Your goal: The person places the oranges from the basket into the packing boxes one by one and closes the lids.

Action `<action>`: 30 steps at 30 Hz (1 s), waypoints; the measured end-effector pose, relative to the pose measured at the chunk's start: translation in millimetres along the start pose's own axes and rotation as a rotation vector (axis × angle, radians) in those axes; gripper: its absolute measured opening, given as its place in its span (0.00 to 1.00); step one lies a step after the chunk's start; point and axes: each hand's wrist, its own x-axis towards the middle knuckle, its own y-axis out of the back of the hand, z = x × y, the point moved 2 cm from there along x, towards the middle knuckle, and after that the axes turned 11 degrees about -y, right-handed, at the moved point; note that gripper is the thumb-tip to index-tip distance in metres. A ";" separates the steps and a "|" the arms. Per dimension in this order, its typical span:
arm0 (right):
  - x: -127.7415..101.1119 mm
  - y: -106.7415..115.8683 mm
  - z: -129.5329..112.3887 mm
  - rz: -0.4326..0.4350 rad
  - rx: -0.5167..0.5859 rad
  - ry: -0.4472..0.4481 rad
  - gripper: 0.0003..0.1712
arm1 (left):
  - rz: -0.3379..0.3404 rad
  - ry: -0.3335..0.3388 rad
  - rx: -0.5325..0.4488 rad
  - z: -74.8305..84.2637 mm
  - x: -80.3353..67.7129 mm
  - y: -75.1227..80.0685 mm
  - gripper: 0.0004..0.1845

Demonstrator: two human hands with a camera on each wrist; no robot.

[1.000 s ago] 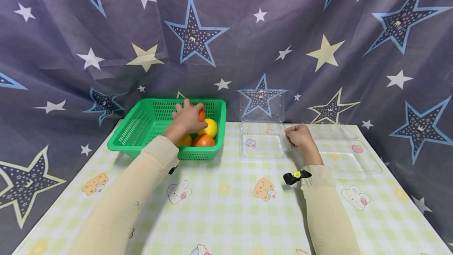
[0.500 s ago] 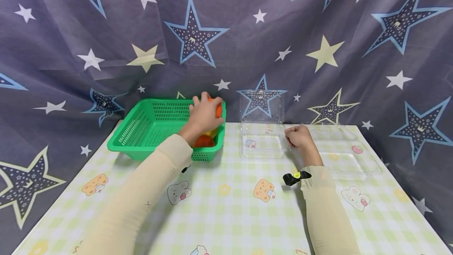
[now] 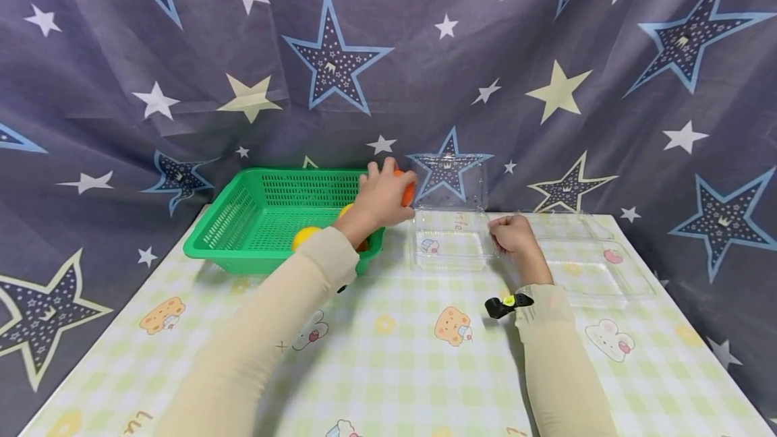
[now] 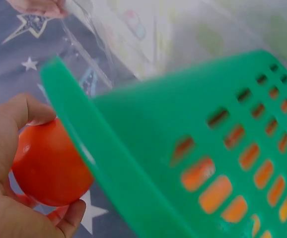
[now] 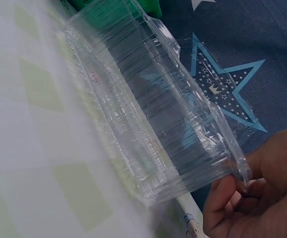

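My left hand (image 3: pixel 382 195) grips a smooth, round orange-red fruit (image 4: pixel 51 163) just past the right rim of the green basket (image 3: pixel 224 259). In the left wrist view, thumb and fingers curve round the fruit beside the basket's rim. A yellow fruit (image 3: pixel 305 237) and others lie in the basket, partly hidden by my left arm. To the right stands a clear plastic clamshell container (image 3: pixel 452 260), its lid (image 3: pixel 449 181) raised at the back. My right hand (image 3: pixel 514 233) pinches this container's right edge, as the right wrist view shows.
Another clear plastic container (image 3: pixel 597 288) lies open to the right of my right hand. A checked cloth (image 3: pixel 388 369) with cartoon prints covers the table. Behind it hangs a dark curtain (image 3: pixel 376 113) with stars.
My left hand has carried the orange-red fruit rightward, from above the basket's inside to beyond its right rim. The right hand has stayed at the container's edge.
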 end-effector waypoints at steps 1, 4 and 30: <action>-0.1 0.0 0.1 0.000 0.001 0.000 0.18 | -0.005 -0.010 0.004 3.2 1.1 -1.3 0.33; 0.0 -0.4 0.1 -0.007 0.009 0.002 0.17 | -0.022 -0.028 0.011 12.4 3.8 -6.2 0.33; 3.6 -1.2 5.6 0.030 -0.009 0.020 0.17 | -0.146 -0.129 -0.051 56.9 14.8 -66.2 0.34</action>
